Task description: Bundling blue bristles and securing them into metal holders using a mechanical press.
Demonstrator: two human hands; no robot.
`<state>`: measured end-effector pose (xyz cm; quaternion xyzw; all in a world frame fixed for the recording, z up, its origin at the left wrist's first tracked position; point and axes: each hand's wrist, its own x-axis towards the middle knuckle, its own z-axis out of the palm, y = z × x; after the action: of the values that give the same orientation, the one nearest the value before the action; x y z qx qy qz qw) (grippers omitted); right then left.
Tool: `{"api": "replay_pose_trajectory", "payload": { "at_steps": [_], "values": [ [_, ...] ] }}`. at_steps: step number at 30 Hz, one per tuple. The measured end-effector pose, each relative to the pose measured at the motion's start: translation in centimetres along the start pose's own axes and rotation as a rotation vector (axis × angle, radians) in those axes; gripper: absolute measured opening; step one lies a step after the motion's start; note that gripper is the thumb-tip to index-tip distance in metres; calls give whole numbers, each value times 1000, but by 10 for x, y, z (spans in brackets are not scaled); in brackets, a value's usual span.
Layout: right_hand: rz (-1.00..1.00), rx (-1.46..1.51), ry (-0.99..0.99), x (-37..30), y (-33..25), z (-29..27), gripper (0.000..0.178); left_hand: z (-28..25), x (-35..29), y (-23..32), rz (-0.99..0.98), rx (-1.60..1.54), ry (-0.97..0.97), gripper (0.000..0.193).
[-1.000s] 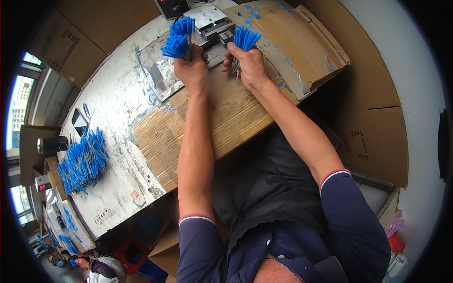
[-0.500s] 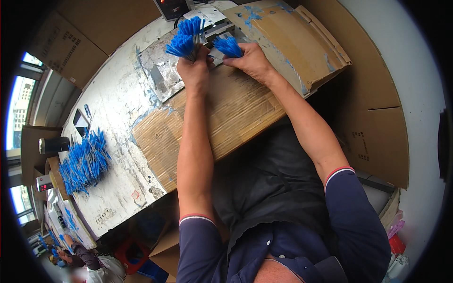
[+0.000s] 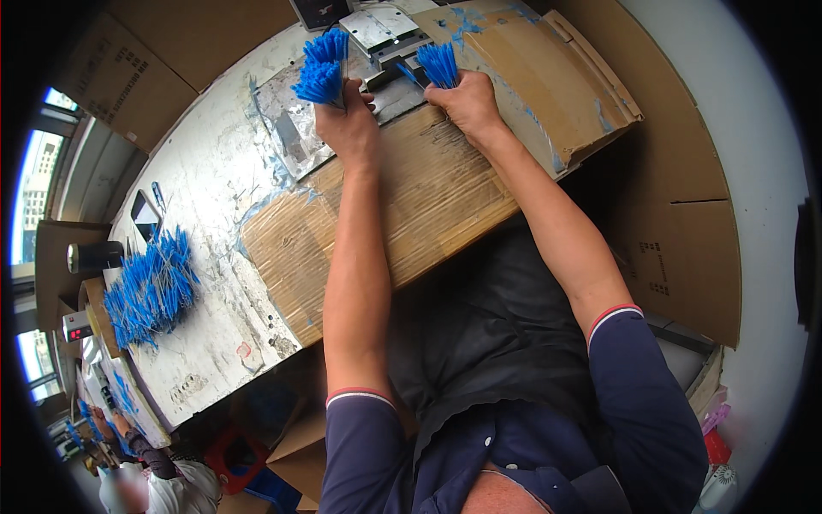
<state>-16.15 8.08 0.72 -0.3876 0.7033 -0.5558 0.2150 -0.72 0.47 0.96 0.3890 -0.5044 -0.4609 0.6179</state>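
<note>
My left hand point(image 3: 347, 128) is closed round a thick bunch of thin wire pieces with blue ends point(image 3: 321, 68), held upright over the far part of the table. To its right, my right hand point(image 3: 471, 104) grips a smaller bunch of the same blue-ended pieces point(image 3: 438, 65). One single blue-ended piece point(image 3: 407, 74) leans out to the left near the right thumb and fingertips. Between and beyond my hands lies a metal fixture point(image 3: 385, 34) with a dark slot. The lower stems in both fists are hidden by my fingers.
A large heap of blue-ended wire pieces point(image 3: 154, 291) lies on the worn white table point(image 3: 231, 325) at left. Taped cardboard point(image 3: 402, 223) covers the near edge; another cardboard piece point(image 3: 548, 73) is at right. A dark cylinder point(image 3: 94, 257) stands far left. Another person point(image 3: 175, 488) sits lower left.
My hands have moved apart: the left slightly leftward, the right to the right and a little farther away. One blue-ended piece now stands apart from the right bunch, and the fixture shows more.
</note>
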Motion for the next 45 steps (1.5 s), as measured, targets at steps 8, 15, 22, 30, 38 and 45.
{"api": "replay_pose_trajectory", "payload": {
  "at_steps": [8, 15, 22, 30, 38, 45],
  "values": [
    [-7, -77, 79, 3, 6, 3, 24, 2, -1, -2, 37, 20, 6, 8],
    [3, 67, 28, -4, -3, 2, 12, 2, -4, -2, 333, 426, 104, 19],
    [194, 561, -137, -11, -17, -11, 13, 2, -5, -3, 216, 660, -91, 21],
    [218, 479, -63, -16, -25, -6, 17, 1, -4, -5, 298, 719, -151, 19],
    [206, 428, -103, -18, -32, 7, 15, 1, -3, -7, 391, 758, -225, 13],
    [201, 454, -17, -15, -28, 11, 15, 2, -2, -7, 375, 734, -139, 12]
  ]
}}
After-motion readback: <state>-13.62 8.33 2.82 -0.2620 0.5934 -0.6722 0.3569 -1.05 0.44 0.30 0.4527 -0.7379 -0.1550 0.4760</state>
